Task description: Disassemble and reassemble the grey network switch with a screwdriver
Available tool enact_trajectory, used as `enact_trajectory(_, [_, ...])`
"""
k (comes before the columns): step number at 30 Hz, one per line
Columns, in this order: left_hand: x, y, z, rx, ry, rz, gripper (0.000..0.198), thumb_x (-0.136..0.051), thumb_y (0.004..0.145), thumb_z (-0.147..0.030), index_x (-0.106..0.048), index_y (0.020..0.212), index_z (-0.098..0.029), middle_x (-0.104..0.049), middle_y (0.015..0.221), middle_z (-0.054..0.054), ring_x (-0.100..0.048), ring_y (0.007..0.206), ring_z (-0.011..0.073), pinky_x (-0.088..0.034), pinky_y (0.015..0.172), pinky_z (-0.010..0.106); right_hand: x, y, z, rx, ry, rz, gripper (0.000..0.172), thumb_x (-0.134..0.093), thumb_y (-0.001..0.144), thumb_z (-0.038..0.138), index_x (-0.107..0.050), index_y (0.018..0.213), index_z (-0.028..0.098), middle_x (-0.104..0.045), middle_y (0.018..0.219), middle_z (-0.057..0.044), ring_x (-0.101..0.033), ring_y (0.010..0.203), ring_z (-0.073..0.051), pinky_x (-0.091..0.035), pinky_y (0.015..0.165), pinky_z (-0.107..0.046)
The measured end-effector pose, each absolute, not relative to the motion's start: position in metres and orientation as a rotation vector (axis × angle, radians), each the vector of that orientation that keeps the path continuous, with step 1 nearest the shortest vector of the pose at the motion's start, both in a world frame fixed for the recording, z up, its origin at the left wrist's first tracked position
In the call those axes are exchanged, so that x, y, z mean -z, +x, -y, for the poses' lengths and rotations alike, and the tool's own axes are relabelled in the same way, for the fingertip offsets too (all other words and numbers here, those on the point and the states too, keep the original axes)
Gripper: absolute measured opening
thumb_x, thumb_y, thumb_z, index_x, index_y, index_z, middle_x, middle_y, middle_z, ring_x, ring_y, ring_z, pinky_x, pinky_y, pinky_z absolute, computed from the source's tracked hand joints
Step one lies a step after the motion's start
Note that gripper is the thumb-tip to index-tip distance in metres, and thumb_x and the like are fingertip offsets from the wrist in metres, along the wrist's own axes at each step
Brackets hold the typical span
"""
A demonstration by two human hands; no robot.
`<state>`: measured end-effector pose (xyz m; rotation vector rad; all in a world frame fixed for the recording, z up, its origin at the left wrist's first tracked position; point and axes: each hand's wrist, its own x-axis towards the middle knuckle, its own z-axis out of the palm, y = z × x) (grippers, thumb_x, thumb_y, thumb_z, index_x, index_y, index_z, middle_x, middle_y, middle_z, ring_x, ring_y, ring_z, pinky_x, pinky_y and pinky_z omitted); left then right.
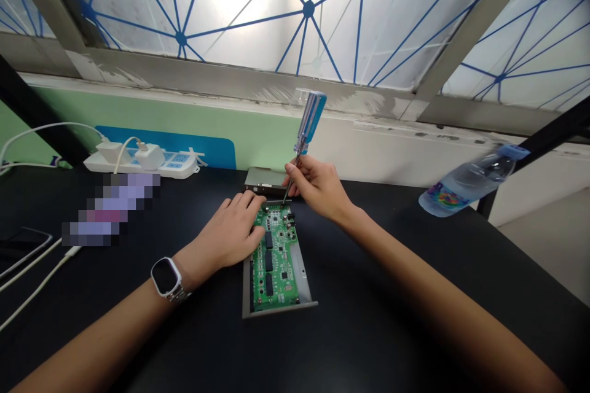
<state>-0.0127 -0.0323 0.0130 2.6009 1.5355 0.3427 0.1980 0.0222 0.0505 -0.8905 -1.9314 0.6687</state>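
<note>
A green circuit board (pixel 279 258) lies in a shallow grey metal casing (pixel 302 273) on the black table. My left hand (pixel 233 230) grips the casing's left far side, its thumb over the board's edge and its fingers bent along the far left corner. In my right hand (pixel 318 184) is a screwdriver (pixel 310 120) with a clear and blue handle, pinched low by the shaft. It stands nearly upright, leaning a little right at the top. Its tip reaches the board's far right corner; whether a screw sits under it is too small to tell.
Behind the board, a flat grey metal cover (pixel 265 178) lies near the wall. A white power strip (pixel 179 163) with plugs and cables occupies the back left, beside a phone (pixel 23 245). At the right, a water bottle (pixel 470 184) appears tilted. Windows rise behind the table (pixel 369 295).
</note>
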Motion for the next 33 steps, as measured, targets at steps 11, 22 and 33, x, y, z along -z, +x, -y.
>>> enact_trajectory(11, [-0.011, -0.013, 0.031, -0.382, 2.596, -1.526, 0.046, -0.043, 0.092, -0.025, -0.05, 0.137, -0.018, -0.058, 0.129, 0.015, -0.056, 0.115, 0.0342, -0.047, 0.094, 0.049, -0.049, 0.195, -0.024, -0.812, -0.904, 1.849, 0.033, -0.069, 0.093, 0.048, -0.059, 0.077, 0.021, -0.071, 0.071, -0.002, -0.07, 0.055, -0.015, -0.059, 0.054, -0.029])
enact_trajectory(22, [-0.013, -0.013, 0.031, -0.328, 2.588, -1.526, 0.049, -0.042, 0.092, -0.023, -0.05, 0.139, -0.013, -0.057, 0.129, 0.017, -0.055, 0.116, 0.0352, -0.047, 0.095, 0.051, -0.064, 0.21, -0.03, -1.16, -0.961, 1.944, 0.025, -0.062, 0.097, 0.036, -0.064, 0.111, 0.016, -0.077, 0.095, -0.01, -0.076, 0.07, -0.018, -0.063, 0.054, -0.026])
enact_trajectory(33, [-0.014, -0.013, 0.032, -0.317, 2.579, -1.518, 0.05, -0.041, 0.093, -0.024, -0.048, 0.142, -0.011, -0.056, 0.132, 0.017, -0.054, 0.116, 0.0349, -0.047, 0.096, 0.052, -0.061, 0.205, -0.029, -0.991, -1.034, 1.857, 0.029, -0.078, 0.085, 0.041, -0.066, 0.079, 0.015, -0.072, 0.07, -0.004, -0.076, 0.064, -0.019, -0.06, 0.05, -0.024])
